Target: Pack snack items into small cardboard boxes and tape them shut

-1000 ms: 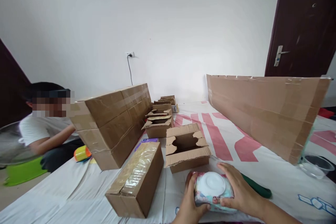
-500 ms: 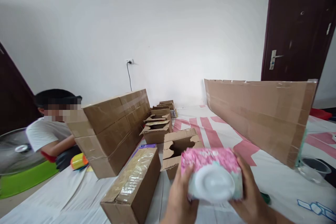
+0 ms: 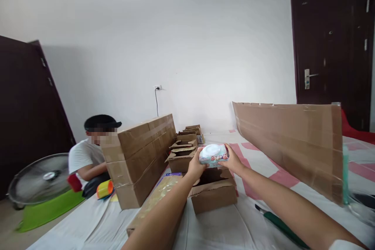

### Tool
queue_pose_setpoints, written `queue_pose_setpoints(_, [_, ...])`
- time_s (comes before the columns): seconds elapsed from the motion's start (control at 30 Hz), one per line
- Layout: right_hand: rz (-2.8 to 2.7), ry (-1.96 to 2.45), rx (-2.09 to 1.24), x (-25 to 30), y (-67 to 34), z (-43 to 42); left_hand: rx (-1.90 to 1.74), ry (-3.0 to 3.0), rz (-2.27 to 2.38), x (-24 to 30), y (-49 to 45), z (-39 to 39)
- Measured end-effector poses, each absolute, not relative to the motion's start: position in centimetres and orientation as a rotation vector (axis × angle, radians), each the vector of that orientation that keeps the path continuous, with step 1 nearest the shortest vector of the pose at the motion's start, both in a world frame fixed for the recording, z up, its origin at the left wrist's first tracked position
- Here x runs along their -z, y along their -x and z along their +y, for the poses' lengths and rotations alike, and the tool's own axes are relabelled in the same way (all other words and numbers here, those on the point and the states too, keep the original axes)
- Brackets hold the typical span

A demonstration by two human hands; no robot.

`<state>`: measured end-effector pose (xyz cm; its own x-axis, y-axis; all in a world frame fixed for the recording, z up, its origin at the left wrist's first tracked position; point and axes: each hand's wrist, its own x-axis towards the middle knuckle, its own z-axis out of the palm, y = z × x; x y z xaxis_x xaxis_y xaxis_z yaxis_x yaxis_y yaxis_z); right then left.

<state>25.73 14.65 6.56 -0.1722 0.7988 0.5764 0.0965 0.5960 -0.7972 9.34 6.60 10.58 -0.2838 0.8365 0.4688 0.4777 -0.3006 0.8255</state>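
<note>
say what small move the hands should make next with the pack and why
Probably ease the white-lidded pack down into the open box: the left hand and right hand hold it from either side, and in this view it appears just above the box, whose top stands open.

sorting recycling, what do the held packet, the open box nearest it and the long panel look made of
The packet: probably soft plastic film, from its slightly shiny surface; the white lid, likely rigid plastic by its even oval. The open box: matte brown cardboard, from its rough-cut flaps. The long panel: likely cardboard, mostly matte brown, nicked along the top.
</note>
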Motion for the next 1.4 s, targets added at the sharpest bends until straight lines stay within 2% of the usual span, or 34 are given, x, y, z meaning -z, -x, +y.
queue_pose_setpoints(0.13, [-1.67,0.659,-0.652,-6.2,-28.3,9.8,-1.661,-1.791,1.608,-9.1,-10.8,2.6])
queue_pose_setpoints(0.2, [-1.679,0.581,-0.554,-5.5,-30.2,6.3,-1.727,-2.047,1.542,-7.5,-12.0,-0.9])
queue_pose_setpoints(0.4, [-1.79,0.596,-0.361,2.0,-34.9,-3.6,-1.625,-2.443,1.369,2.8,-13.9,-9.7])
queue_pose_setpoints(0.5, [-1.802,0.772,-0.427,6.6,-34.5,-5.2,-1.584,-2.27,1.426,7.9,-13.0,-10.2])
queue_pose_setpoints(0.6, [-1.877,0.88,-0.547,9.0,-32.7,-3.9,-1.509,-2.116,1.525,10.2,-11.3,-8.9])
queue_pose_setpoints(0.77, [-2.095,0.964,-0.82,8.7,-30.6,0.5,-1.273,-2.007,1.758,10.1,-7.8,-6.3])
queue_pose_setpoints(0.87, [-2.115,0.939,-0.922,8.1,-30.8,2.0,-1.36,-1.754,1.88,9.7,-6.3,-5.9])
queue_pose_setpoints(0.93, [-2.079,0.923,-0.87,7.8,-31.4,2.3,-1.524,-1.637,1.906,9.0,-5.8,-5.8])
queue_pose_setpoints(1.03, [-1.922,0.966,-0.624,7.0,-31.8,2.9,-1.75,-1.552,1.906,6.9,-5.6,-4.7])
queue_pose_setpoints(1.2, [-1.798,0.892,-0.275,2.9,-30.3,5.5,-1.947,-1.45,1.792,3.2,-5.2,0.4])
queue_pose_setpoints(1.3, [-1.924,0.79,-0.363,0.5,-29.2,7.7,-1.997,-1.452,1.705,2.5,-5.0,2.7])
queue_pose_setpoints(1.4, [-1.889,0.88,-0.555,-0.6,-28.4,9.6,-2.047,-1.419,1.696,2.8,-5.0,3.2])
